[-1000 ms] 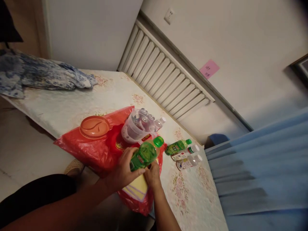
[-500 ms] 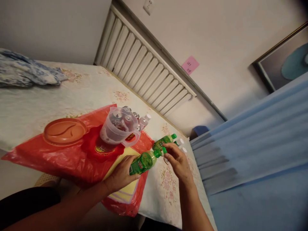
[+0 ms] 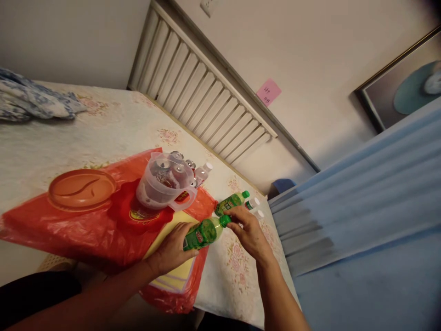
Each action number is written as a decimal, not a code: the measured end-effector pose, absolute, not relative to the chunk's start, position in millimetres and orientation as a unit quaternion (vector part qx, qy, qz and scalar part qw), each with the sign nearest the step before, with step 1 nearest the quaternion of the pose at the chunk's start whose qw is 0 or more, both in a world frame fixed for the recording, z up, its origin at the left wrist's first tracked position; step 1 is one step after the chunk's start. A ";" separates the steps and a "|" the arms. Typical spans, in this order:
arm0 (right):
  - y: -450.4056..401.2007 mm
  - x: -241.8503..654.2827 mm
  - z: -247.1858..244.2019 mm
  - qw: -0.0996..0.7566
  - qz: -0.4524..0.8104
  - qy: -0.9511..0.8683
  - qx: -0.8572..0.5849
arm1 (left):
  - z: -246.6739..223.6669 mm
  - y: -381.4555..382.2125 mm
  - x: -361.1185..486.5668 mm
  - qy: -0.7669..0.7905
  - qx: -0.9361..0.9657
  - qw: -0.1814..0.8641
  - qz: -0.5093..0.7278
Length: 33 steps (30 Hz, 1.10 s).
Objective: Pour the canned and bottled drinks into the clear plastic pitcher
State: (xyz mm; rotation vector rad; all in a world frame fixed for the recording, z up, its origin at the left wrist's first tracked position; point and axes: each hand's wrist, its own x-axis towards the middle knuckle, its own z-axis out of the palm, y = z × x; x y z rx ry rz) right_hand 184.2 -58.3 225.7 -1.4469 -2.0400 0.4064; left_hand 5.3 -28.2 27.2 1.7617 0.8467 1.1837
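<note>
A green-labelled drink bottle [image 3: 206, 233] is gripped by my left hand [image 3: 174, 246], tilted with its neck up to the right. At its mouth, my right hand [image 3: 245, 230] has thumb and fingers closed on the green bottle cap [image 3: 225, 221]. Just behind my right hand stands a second green bottle [image 3: 232, 202], capped. To the left, a clear plastic pitcher [image 3: 163, 181] holds dark, foamy liquid and stands by a red scalloped tray [image 3: 119, 212]. Beneath my left hand and forearm lies a yellow cloth [image 3: 174, 276].
Red plastic sheeting [image 3: 79, 234] covers part of the floral tablecloth [image 3: 117, 133]. On it sits an orange lidded dish [image 3: 82, 189]. Several cans [image 3: 190, 164] and a clear bottle [image 3: 204, 172] are behind the pitcher. White-capped bottles [image 3: 254, 203] stand farther right, near the blue curtain [image 3: 361, 220].
My right hand has moved left and brought the green cap from just off the bottle's mouth onto it. My left hand keeps its hold. The view has shifted slightly.
</note>
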 end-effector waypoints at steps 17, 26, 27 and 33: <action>-71.5 185.1 155.0 0.474 0.287 -0.575 -0.602 | 34.0 -23.7 4.2 0.331 0.677 0.451 0.479; -86.3 138.3 107.9 0.488 0.287 -0.518 -0.642 | 28.3 -21.1 13.8 0.305 0.703 0.410 0.495; -86.4 134.2 105.8 0.495 0.272 -0.500 -0.656 | 28.5 -21.1 14.5 0.302 0.707 0.402 0.498; -87.8 119.5 85.8 0.539 0.204 -0.411 -0.706 | 32.3 -21.4 17.6 0.279 0.729 0.362 0.510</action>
